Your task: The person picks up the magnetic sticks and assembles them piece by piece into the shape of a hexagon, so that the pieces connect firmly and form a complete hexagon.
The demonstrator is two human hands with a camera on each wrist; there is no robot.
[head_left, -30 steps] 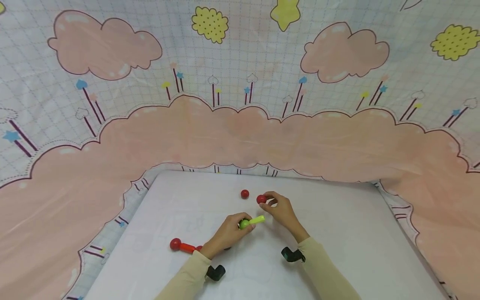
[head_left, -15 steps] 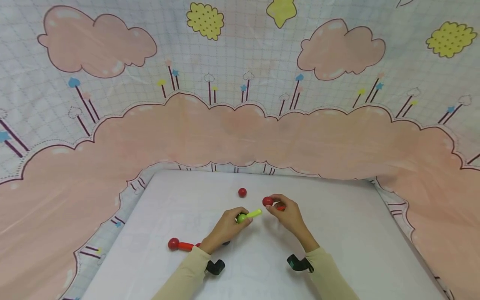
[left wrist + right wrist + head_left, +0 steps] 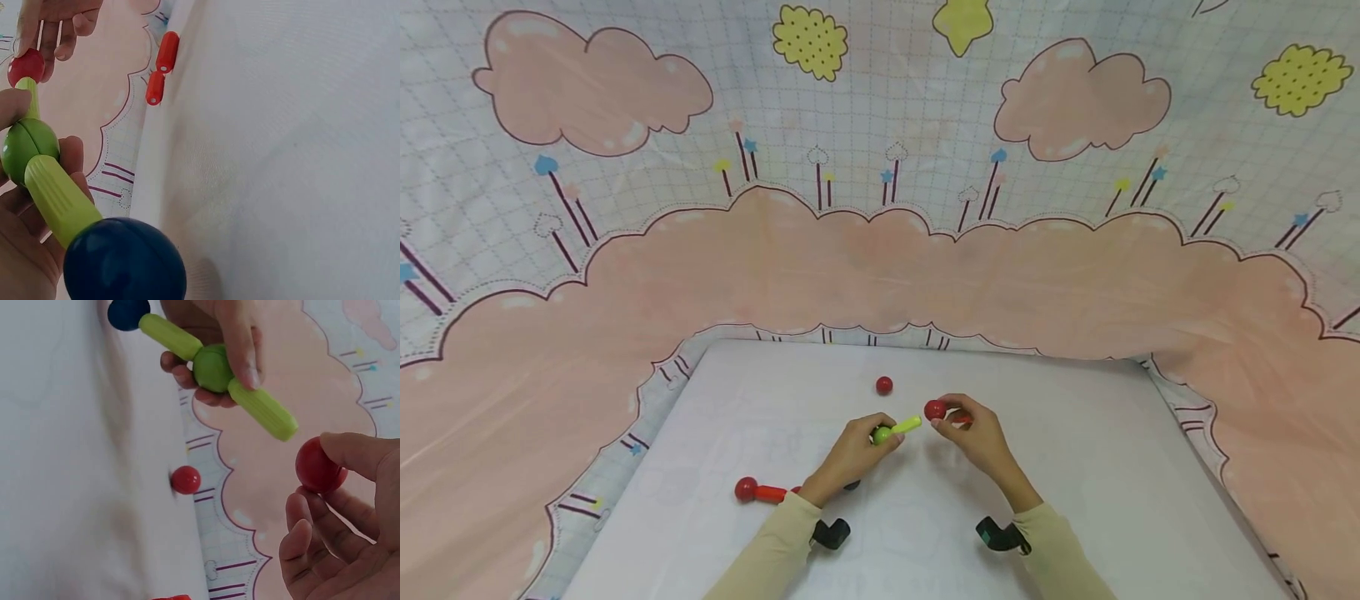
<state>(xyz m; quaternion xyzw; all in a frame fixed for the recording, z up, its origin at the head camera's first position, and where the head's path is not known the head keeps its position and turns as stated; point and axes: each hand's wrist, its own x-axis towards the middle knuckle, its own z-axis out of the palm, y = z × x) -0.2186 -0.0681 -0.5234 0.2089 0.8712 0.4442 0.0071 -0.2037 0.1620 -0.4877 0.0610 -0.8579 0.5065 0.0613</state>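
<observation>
Head view: left hand point(image 3: 859, 447), gripping a green ball point(image 3: 882, 436) fitted with a yellow-green rod point(image 3: 907, 425); right hand point(image 3: 979, 432), pinching a red ball point(image 3: 935, 409), now farther from the loose red ball point(image 3: 884, 385) than one second ago. Left wrist view: blue ball point(image 3: 125, 259) ending a second yellow-green rod point(image 3: 61, 199). Right wrist view: rod tip and pinched ball, apart.

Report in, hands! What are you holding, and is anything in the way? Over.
Left hand grips green ball, blue ball on one lime stick. Right hand pinches red ball, apart from the other lime stick. Nothing visible in the gap.
</observation>
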